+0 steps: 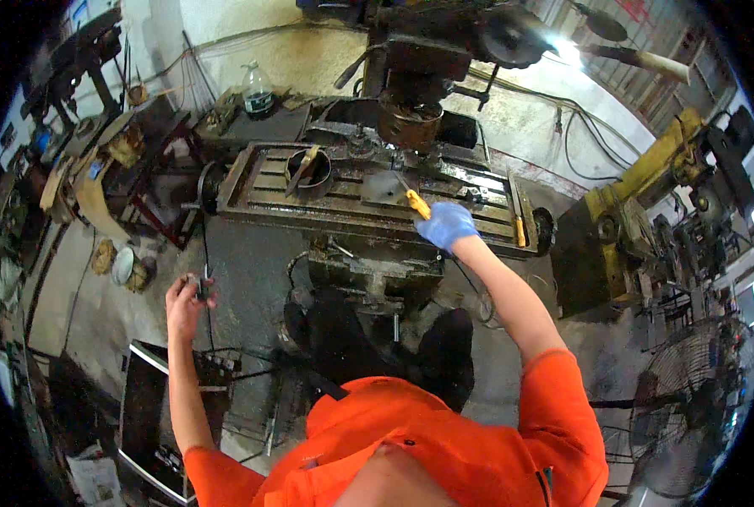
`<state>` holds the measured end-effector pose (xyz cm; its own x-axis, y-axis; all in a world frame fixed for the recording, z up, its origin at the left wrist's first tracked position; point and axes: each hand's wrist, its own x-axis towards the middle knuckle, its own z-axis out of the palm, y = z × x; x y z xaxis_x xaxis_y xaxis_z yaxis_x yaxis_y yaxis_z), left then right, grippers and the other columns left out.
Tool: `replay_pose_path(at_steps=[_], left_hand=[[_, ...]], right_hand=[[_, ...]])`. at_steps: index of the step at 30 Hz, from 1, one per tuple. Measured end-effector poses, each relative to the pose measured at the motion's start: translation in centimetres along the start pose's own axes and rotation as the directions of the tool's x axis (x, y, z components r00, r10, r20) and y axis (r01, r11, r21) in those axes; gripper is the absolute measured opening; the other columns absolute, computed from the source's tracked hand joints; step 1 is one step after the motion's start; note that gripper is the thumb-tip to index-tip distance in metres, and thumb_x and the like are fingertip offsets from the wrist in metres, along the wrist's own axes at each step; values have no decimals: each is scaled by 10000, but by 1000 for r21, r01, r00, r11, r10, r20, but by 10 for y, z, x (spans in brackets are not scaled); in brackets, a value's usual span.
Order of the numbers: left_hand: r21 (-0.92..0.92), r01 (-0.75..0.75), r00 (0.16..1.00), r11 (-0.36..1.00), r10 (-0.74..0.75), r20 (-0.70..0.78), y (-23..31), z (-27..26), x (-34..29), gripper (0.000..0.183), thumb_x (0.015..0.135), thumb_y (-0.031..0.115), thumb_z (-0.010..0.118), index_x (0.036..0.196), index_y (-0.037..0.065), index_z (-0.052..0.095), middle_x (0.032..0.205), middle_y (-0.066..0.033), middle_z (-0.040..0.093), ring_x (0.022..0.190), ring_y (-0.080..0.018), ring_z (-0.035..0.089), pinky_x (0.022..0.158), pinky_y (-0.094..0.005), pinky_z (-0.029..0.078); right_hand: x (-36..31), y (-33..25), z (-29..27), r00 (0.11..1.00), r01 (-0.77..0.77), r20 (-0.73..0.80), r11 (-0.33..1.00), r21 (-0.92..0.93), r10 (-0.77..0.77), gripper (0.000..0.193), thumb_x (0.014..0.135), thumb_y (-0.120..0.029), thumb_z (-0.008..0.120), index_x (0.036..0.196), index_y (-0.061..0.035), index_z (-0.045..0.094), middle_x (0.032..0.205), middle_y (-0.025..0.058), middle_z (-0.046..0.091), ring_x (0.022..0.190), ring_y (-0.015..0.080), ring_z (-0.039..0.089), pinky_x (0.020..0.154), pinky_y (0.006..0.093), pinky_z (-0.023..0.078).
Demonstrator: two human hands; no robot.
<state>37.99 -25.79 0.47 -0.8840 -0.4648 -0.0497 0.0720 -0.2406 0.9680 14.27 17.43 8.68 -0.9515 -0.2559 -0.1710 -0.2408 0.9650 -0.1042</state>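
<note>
My bare left hand (pixel 189 306) is closed around a small dark block-like metal part (pixel 201 289), held out to the left of the machine, over the floor. A blue glove covers my right hand (pixel 448 226), which grips a yellow-handled tool (pixel 418 204). Its thin dark shaft points away from me over the slotted table of a milling machine (pixel 267 205); the tip is too small to make out. Just left of that shaft, a grey flat patch (pixel 381 188) shows on the table. Farther left sits a round pan (pixel 316 188) with a brush (pixel 308 158) across it.
Another yellow-handled tool (pixel 519 230) lies at the table's right end, near a handwheel (pixel 545 232). The machine's dark head (pixel 411 118) hangs over the table's far side. An open metal box (pixel 150 355) stands below my left forearm, and a caged fan (pixel 689 406) at the right.
</note>
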Motion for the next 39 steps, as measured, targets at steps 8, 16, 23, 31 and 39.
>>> replay_pose_path(at_steps=[8,16,23,31,39], left_hand=[[276,-29,993,961,59,-103,5,-19,-21,231,785,71,487,984,-43,510,829,-113,563,571,-187,577,439,-298,454],[420,42,999,906,-46,1,-16,17,0,305,753,34,499,1047,-36,456,801,-131,569,591,-177,583,417,-266,440],[855,-444,892,267,46,449,16,93,-9,414,690,35,561,1081,-25,438,801,-207,592,733,-347,590,610,-393,465],[718,-292,916,632,-32,401,16,51,-18,339,693,21,586,1002,1,450,744,-124,580,678,-250,574,613,-342,448],[260,103,975,960,-149,164,-14,66,10,165,738,91,553,860,27,461,674,-40,504,537,-112,490,488,-252,392]], right_hand=[[62,9,12,979,-128,-130,973,192,155,443,713,-408,529,852,-1,635,888,232,605,848,345,598,734,398,472],[-51,16,18,921,297,212,942,155,-326,522,680,-505,532,720,7,626,710,251,581,668,381,577,629,431,457],[-89,-89,47,748,553,227,775,305,-623,550,712,-531,523,743,8,631,683,229,587,667,378,578,644,430,453],[-92,-134,69,715,515,319,777,362,-623,523,714,-496,583,665,24,599,570,177,565,527,308,568,521,372,447],[-89,-107,46,722,416,362,788,454,-589,486,724,-489,595,605,-18,602,460,72,527,386,168,525,414,307,425]])
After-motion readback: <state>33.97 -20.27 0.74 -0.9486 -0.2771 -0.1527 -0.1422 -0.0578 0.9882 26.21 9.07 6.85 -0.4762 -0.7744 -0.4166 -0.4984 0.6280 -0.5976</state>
